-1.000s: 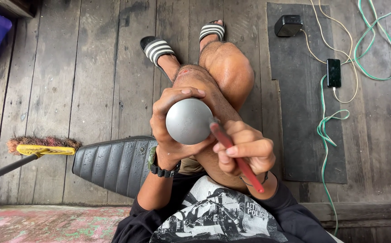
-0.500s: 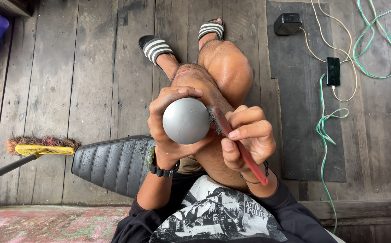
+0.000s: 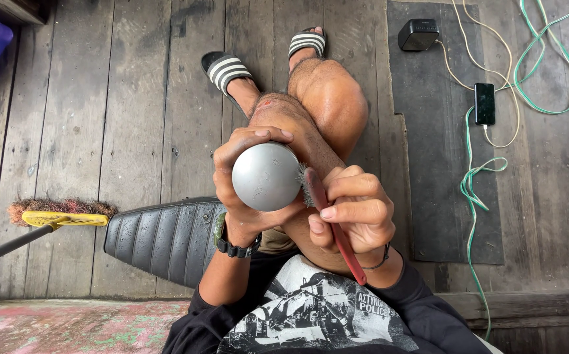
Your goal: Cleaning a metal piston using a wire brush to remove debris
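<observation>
Grey, smooth, round-ended metal object (image 3: 266, 176) cupped in the left hand (image 3: 245, 180) above the crossed knees, fingers wrapped round its far side, thumb under. Right hand (image 3: 356, 213) clenched on a red-handled brush (image 3: 333, 223), bristle head touching the object's right flank. Brush's long axis slanted from that contact point down and back toward the chest, so the metal piece sits up and to the left of the right hand's grip, the two hands just beside each other. Bristles seemingly wire, though too small to tell for sure. Black wristwatch (image 3: 232, 246) on the left wrist. Below, weathered wooden plank floor (image 3: 134, 98); black ribbed padded seat (image 3: 166, 239) beside the left forearm; yellow-backed broom (image 3: 61, 213) well apart at left. Dark mat (image 3: 429, 196) at right carrying a small black box (image 3: 419, 34) and a phone (image 3: 484, 103) amid green and cream cables (image 3: 471, 190). Striped sandals (image 3: 229, 69) on both feet.
</observation>
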